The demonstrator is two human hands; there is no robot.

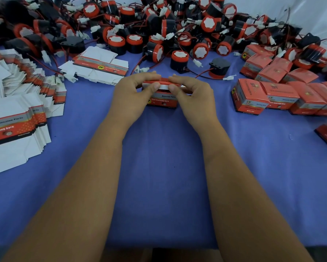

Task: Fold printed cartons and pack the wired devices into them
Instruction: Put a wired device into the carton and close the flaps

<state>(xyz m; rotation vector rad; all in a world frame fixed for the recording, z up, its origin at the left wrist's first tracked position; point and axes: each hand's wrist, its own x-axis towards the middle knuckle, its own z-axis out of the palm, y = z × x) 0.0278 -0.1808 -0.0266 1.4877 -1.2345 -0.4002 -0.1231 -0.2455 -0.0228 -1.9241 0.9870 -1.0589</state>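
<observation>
You look to be closing the top flap of the carton (161, 100), so press down evenly with both thumbs and steer the white tuck edge inside the front wall instead of crushing it against the rim; whether a device already sits inside is hidden from view. Keep the carton flat on the cloth (159, 167) so it cannot skid away from you. Your left hand (134, 91) grasps the carton's left end, fingers curled over the top, thumb pinching the flap's front edge. Your right hand (192, 91) mirrors it on the right end, thumb just beside the other thumb. Both forearms reach straight out, wrists low, the carton held between the hands. Loose devices (179, 58) lie just beyond your fingers, flat blanks (100, 66) beyond and left of your left hand, finished boxes (280, 95) well to the right of your right hand.
</observation>
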